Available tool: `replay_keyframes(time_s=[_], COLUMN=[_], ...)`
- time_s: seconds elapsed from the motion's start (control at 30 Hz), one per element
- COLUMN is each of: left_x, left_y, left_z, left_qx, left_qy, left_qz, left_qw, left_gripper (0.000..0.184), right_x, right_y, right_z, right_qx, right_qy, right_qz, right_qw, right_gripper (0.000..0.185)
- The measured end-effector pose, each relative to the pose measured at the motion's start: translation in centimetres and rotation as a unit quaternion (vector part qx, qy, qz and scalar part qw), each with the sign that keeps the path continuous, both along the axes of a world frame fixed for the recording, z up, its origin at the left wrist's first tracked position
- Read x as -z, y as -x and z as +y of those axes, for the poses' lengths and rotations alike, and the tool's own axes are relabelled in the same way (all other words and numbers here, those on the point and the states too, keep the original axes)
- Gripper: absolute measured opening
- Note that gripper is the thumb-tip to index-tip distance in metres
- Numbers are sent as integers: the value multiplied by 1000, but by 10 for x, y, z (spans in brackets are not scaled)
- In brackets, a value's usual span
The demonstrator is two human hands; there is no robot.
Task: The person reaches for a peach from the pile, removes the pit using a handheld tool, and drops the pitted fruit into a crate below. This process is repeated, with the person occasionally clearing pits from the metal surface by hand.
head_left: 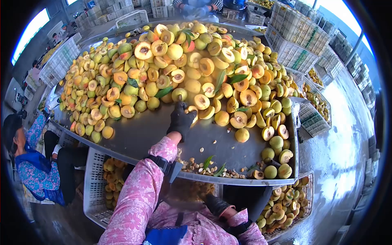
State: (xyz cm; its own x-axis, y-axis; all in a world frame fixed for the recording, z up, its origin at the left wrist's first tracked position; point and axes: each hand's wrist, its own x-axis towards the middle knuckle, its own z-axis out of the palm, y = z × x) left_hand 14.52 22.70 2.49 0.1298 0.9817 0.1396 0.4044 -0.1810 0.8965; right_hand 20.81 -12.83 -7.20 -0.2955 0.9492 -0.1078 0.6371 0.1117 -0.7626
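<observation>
My left hand [181,119], in a black glove, reaches over the metal table [143,128] to the near edge of a big heap of yellow peaches. Its index finger is stretched out to a whole peach [179,94], and a halved peach [201,101] lies just right of the fingers. No firm hold on any fruit shows. Down by my lap, under the table's front edge, is my right hand [218,205], also black-gloved. Its fingers are blurred and partly hidden, so what it holds, if anything, cannot be made out. Many peaches are cut open with brown hollows.
Loose pits [204,168] and green leaves lie along the table's raised front rim. Crates of peaches stand below at left [94,183] and right [309,200]. A co-worker [36,163] sits at left; another's gloved hands [194,10] are across the table. Stacked crates [296,36] stand back right.
</observation>
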Motion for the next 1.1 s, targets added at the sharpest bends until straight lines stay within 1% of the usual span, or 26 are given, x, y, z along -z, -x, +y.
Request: replay_keyframes(time_s=[0.03, 0.07, 0.1, 0.17, 0.23, 0.27, 0.3, 0.37, 0.4, 0.43, 0.47, 0.5, 0.53, 0.57, 0.6, 0.63, 0.7, 0.73, 0.77, 0.83, 0.87, 0.9, 0.93, 1.0, 1.03, 1.1], left_x=[-6, -12, -21, -47, -72, -78, -83, -91, -92, -96, -106, -91, -64, -49, -60, -79, -91, -92, -92, -78, -73, -75, -76, -74, -70, -71], left_y=[8, 17, 27, 48, 65, 73, 79, 87, 90, 92, 93, 97, 102, 106, 103, 95, 92, 93, 95, 100, 104, 106, 109, 111, 110, 113], left_z=[-5, -11, -19, -46, -79, -94, -108, -137, -149, -160, -171, -174, -174, -175, -186, -202, -215, -217, -219, -222, -222, -222, -222, -223, -222, -223], left_qx=[55, 110, 164, 230, 278, 297, 315, 325, 332, 339, 362, 371, 374, 371, 341, 299, 261, 273, 283, 265, 256, 254, 251, 223, 196, 212], left_qy=[59, 117, 174, 197, 240, 246, 251, 284, 297, 310, 234, 118, 0, -119, 16, 151, 224, 166, 107, 103, 100, 88, 77, 133, 198, 203], left_qz=[-63, -126, -188, -197, -189, -163, -137, -135, -138, -141, -126, -112, -96, -79, -212, -337, -400, -348, -293, -304, -309, -299, -290, -340, -397, -351], left_qw=[995, 979, 953, 932, 911, 908, 905, 892, 885, 877, 894, 914, 922, 918, 916, 880, 850, 881, 907, 909, 910, 916, 920, 904, 875, 889], left_gripper=[47, 45, 42, 42, 36, 39, 42, 41, 40, 40, 30, 30, 30, 30, 31, 32, 35, 37, 40, 38, 37, 39, 42, 42, 38, 28], right_x=[-21, -62, -87, -86, -102, -126, -130, -138, -140, -149, -157, -168, -176, -181, -177, -173, -168, -173, -178, -186, -175, -176, -181, -197, -193, -187], right_y=[1, 0, -1, -11, -16, -17, -17, -16, -13, -3, 7, 13, 16, 20, 26, 32, 46, 52, 53, 49, 43, 36, 29, 33, 31, 28], right_z=[4, 14, 24, 27, 34, 42, 45, 51, 56, 63, 70, 71, 69, 68, 66, 65, 64, 64, 62, 57, 54, 52, 51, 45, 44, 41], right_qx=[23, 47, 71, 67, 76, 89, 108, 146, 174, 233, 293, 302, 309, 314, 328, 322, 308, 317, 306, 281, 277, 220, 154, 151, 135, 103], right_qy=[14, 27, 40, 11, -5, -8, -6, -2, 25, 57, 79, 99, 119, 138, 170, 160, 141, 134, 138, 147, 125, 13, -100, -63, -27, 47], right_qz=[31, 62, 91, 181, 224, 223, 230, 244, 268, 337, 407, 456, 504, 550, 586, 607, 647, 648, 627, 581, 505, 382, 245, 256, 222, 153], right_qw=[999, 997, 992, 981, 972, 971, 967, 959, 947, 910, 862, 831, 798, 761, 721, 709, 683, 679, 703, 749, 808, 897, 952, 953, 965, 982], right_gripper=[30, 31, 31, 34, 38, 40, 40, 42, 42, 42, 42, 41, 41, 40, 39, 40, 43, 41, 42, 43, 40, 38, 35, 28, 29, 32])
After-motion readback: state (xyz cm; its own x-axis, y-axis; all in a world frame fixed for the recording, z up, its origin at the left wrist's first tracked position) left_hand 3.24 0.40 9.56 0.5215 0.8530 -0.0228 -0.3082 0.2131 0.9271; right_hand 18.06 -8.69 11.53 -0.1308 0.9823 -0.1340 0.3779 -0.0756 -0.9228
